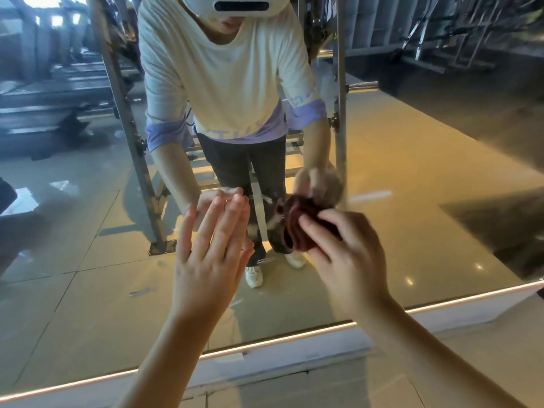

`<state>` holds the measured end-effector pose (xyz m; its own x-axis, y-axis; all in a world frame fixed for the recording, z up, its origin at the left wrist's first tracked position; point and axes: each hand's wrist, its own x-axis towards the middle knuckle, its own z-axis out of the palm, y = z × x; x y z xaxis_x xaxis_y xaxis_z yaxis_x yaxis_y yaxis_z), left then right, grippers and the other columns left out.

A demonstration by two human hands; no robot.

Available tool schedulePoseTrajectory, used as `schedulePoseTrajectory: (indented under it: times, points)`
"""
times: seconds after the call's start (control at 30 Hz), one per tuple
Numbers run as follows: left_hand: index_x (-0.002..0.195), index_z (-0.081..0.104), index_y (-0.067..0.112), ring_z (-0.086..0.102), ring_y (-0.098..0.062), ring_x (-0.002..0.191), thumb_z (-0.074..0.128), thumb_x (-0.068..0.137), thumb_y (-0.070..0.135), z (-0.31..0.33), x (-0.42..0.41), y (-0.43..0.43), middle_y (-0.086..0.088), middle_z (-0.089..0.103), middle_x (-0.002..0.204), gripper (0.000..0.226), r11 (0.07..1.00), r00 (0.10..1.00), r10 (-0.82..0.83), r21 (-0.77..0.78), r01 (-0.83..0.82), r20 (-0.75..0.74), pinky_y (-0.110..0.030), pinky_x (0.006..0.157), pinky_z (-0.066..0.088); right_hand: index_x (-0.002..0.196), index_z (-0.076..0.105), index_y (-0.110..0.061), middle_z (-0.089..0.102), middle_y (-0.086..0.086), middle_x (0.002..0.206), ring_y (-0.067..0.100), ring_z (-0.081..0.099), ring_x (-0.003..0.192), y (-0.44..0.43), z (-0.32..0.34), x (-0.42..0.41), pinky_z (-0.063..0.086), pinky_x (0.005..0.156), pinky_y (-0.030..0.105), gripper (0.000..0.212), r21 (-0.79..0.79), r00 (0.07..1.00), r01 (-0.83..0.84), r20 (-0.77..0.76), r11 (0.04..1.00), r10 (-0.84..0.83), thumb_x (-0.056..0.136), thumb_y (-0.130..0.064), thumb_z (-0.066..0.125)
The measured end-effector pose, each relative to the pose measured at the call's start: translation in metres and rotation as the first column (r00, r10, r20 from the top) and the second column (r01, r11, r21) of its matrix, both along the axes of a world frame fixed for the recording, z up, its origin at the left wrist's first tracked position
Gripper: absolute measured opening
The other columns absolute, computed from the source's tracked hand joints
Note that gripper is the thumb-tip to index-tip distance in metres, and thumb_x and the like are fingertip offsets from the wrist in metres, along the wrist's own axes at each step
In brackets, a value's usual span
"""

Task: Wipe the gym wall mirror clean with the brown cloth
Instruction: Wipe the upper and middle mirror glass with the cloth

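Observation:
The wall mirror point(88, 260) fills most of the view and reflects a person in a white top with the gym behind. My right hand point(344, 254) grips a bunched brown cloth point(294, 222) and holds it against the glass low down, right of centre. The cloth and its reflection meet there and look blurred. My left hand point(212, 251) lies flat on the mirror with straight fingers, just left of the cloth, touching its own reflection.
The mirror's lit bottom edge point(279, 338) runs above a white skirting ledge point(294, 357) and pale floor tiles point(338, 387). A few smears point(141, 291) show on the lower glass. Reflected metal rack posts and gym machines stand behind the person.

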<state>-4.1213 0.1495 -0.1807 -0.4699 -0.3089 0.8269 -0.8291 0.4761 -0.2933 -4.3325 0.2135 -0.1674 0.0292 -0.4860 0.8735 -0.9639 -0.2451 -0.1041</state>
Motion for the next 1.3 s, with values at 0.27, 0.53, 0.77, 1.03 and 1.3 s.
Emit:
schedulePoseTrajectory:
  times: [0.27,0.53,0.77,1.03,1.3]
  points:
    - [0.153,0.031,0.007,0.021,-0.024,0.148,0.068,0.093,0.025,0.005,0.004,0.001,-0.009,0.029,0.158,0.073,1.0,1.0,-0.013,0.007,0.013,0.023,-0.047,0.123,0.019,0.114,0.072,-0.007,0.068,0.015,0.102,0.028,0.055,0.09,-0.008,0.008,0.017,0.048,0.078,0.034,0.025,-0.044,1.0,0.0,0.007,0.999,0.0,0.095,-0.014,0.059]
    - [0.154,0.027,0.007,0.025,-0.026,0.146,0.071,0.092,0.031,0.008,0.016,-0.002,-0.011,0.032,0.156,0.08,1.0,1.0,0.004,-0.012,-0.004,-0.017,-0.048,0.124,0.016,0.12,0.067,-0.003,0.064,0.019,0.112,0.032,0.055,0.099,-0.019,0.037,0.027,0.04,0.09,0.028,0.028,-0.221,0.967,0.099,0.253,0.97,-0.041,0.096,-0.011,0.057]
    - [0.152,0.03,0.006,0.023,-0.026,0.148,0.074,0.091,0.029,0.005,0.018,-0.004,-0.011,0.031,0.156,0.079,1.0,1.0,0.003,-0.022,-0.003,-0.004,-0.048,0.124,0.017,0.117,0.071,-0.005,0.067,0.019,0.106,0.03,0.053,0.094,-0.014,0.043,0.015,0.042,0.084,0.036,0.027,-0.18,0.999,0.024,0.031,0.983,-0.019,0.093,-0.006,0.058]
    - [0.152,0.032,0.004,0.015,-0.022,0.153,0.073,0.091,0.03,0.004,0.024,-0.003,-0.011,0.028,0.16,0.078,1.0,1.0,0.014,-0.026,-0.014,-0.013,-0.047,0.123,0.021,0.122,0.069,-0.015,0.065,0.01,0.116,0.03,0.051,0.1,-0.009,0.018,0.034,0.041,0.085,0.042,0.035,-0.038,0.97,0.015,-0.242,0.999,-0.023,0.103,-0.014,0.039]
    - [0.15,0.035,0.002,0.034,-0.028,0.143,0.078,0.088,0.028,-0.002,0.025,-0.002,-0.012,0.033,0.155,0.079,0.999,0.998,0.034,-0.014,-0.035,-0.054,-0.048,0.122,0.023,0.128,0.06,-0.014,0.057,0.012,0.123,0.035,0.053,0.1,-0.022,0.034,0.045,0.041,0.087,0.041,0.032,-0.137,0.995,0.056,-0.069,0.989,-0.066,0.101,-0.011,0.044]
